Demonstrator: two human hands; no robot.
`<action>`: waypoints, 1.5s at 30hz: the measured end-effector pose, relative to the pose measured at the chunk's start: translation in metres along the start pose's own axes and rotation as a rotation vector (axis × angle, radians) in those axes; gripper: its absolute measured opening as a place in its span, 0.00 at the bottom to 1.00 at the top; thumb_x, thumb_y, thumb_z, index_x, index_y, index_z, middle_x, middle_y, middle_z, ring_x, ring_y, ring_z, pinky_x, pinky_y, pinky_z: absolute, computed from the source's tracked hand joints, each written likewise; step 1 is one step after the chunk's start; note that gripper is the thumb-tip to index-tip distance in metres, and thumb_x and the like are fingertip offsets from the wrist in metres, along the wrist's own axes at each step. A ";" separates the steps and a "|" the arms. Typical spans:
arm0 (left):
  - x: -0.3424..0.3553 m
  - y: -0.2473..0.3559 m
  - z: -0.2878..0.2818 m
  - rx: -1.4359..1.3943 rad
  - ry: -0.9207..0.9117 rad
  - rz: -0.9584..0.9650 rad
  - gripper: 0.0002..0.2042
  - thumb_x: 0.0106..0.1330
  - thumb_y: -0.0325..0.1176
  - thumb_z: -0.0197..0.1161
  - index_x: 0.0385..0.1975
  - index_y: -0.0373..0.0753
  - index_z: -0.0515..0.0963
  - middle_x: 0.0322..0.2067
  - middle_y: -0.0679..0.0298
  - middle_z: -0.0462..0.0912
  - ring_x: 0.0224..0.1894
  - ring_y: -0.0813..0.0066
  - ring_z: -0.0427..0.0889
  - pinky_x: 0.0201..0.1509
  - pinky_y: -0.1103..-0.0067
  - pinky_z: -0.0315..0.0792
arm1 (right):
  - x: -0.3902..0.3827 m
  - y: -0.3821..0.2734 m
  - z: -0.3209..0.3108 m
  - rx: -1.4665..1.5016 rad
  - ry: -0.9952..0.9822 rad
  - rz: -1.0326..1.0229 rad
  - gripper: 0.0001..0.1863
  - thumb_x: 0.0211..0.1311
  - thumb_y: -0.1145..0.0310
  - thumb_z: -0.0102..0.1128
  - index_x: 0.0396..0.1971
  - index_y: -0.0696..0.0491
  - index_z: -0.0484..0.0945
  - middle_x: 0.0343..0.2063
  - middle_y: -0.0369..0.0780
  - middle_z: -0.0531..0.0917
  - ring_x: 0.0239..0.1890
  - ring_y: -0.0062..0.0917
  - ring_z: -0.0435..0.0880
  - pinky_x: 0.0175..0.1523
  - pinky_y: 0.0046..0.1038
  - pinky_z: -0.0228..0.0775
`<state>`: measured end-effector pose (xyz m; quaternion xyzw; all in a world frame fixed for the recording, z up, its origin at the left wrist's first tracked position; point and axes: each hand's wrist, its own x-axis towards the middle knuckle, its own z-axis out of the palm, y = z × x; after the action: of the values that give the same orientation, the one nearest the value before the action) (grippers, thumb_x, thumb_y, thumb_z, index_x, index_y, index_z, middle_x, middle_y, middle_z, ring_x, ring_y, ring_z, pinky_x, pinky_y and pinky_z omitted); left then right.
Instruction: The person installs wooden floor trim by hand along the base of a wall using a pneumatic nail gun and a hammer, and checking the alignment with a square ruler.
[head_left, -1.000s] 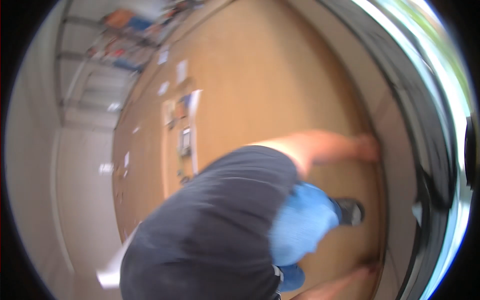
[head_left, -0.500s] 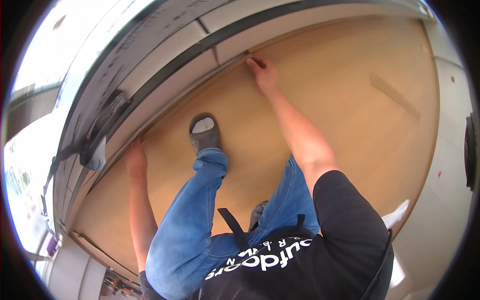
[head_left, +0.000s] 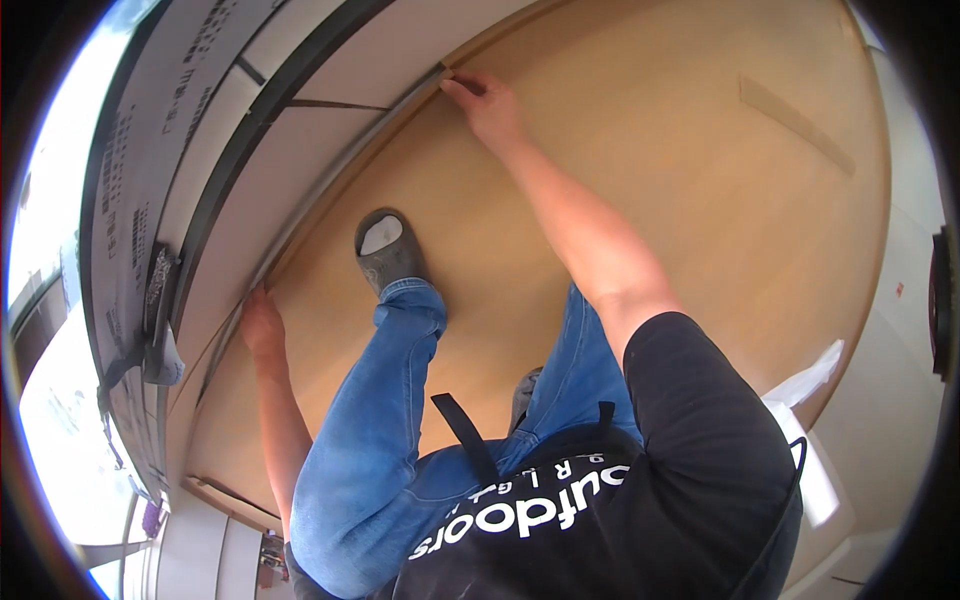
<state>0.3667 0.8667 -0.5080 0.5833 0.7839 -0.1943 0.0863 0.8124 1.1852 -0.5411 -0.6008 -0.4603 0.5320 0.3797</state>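
**Both hands flat on the far edge of the plywood**

Fingers of the right hand (head_left: 487, 100) are curled down over the far edge of the big light-brown plywood sheet (head_left: 690, 170), up in the top middle of the frame, right where it meets the pale grey wall panel (head_left: 330, 70). Left hand (head_left: 262, 325) sits at the left-centre of the frame, fingers pressed on that same edge; can't tell if it's actually gripping anything. Sheet fills most of the middle and right of the frame. One foot in a grey slip-on shoe (head_left: 388, 250) is planted on the board, blue jeans (head_left: 380, 440) below it. White paper-like scrap (head_left: 812, 372) lies at the right edge.
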 end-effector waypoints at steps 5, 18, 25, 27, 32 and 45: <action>0.002 0.010 0.002 0.005 0.046 0.060 0.18 0.75 0.39 0.55 0.61 0.42 0.74 0.53 0.51 0.82 0.53 0.49 0.82 0.56 0.59 0.77 | 0.002 0.010 -0.013 0.033 0.002 0.024 0.21 0.63 0.60 0.72 0.49 0.60 0.85 0.41 0.44 0.89 0.43 0.26 0.86 0.51 0.27 0.77; -0.001 -0.004 0.030 -0.062 0.035 -0.009 0.16 0.73 0.39 0.55 0.58 0.46 0.76 0.52 0.56 0.83 0.54 0.54 0.82 0.55 0.60 0.78 | 0.004 0.019 0.008 -0.386 -0.147 -0.124 0.22 0.70 0.48 0.59 0.48 0.52 0.86 0.43 0.45 0.88 0.47 0.31 0.85 0.53 0.32 0.75; -0.003 -0.006 -0.032 -0.640 0.300 -0.406 0.14 0.71 0.42 0.57 0.50 0.46 0.81 0.52 0.58 0.82 0.57 0.55 0.79 0.59 0.61 0.75 | 0.018 0.039 -0.006 -0.154 -0.145 -0.019 0.31 0.73 0.52 0.61 0.64 0.60 0.72 0.63 0.45 0.77 0.62 0.31 0.75 0.67 0.30 0.66; -0.022 -0.001 -0.014 -0.864 0.404 -0.714 0.15 0.71 0.42 0.57 0.50 0.42 0.80 0.52 0.54 0.81 0.57 0.52 0.79 0.60 0.61 0.75 | 0.003 0.020 -0.001 -0.083 -0.174 0.006 0.31 0.73 0.54 0.61 0.65 0.60 0.70 0.65 0.46 0.74 0.63 0.33 0.75 0.69 0.33 0.66; -0.021 -0.018 0.066 -1.324 0.324 -1.056 0.23 0.77 0.47 0.50 0.59 0.33 0.72 0.57 0.41 0.78 0.62 0.43 0.74 0.64 0.58 0.71 | 0.012 0.031 -0.007 0.060 -0.220 0.105 0.31 0.73 0.56 0.61 0.67 0.61 0.68 0.67 0.48 0.72 0.65 0.36 0.73 0.70 0.36 0.65; -0.024 -0.061 0.067 -1.491 0.202 -0.956 0.19 0.75 0.41 0.51 0.58 0.34 0.74 0.54 0.49 0.79 0.57 0.50 0.78 0.63 0.60 0.70 | -0.013 0.050 -0.005 0.085 -0.242 0.219 0.32 0.76 0.57 0.56 0.70 0.62 0.62 0.70 0.48 0.67 0.71 0.37 0.66 0.76 0.37 0.56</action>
<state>0.3102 0.8038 -0.5483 0.0005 0.8699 0.4035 0.2837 0.8251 1.1585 -0.5843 -0.5623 -0.4117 0.6576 0.2861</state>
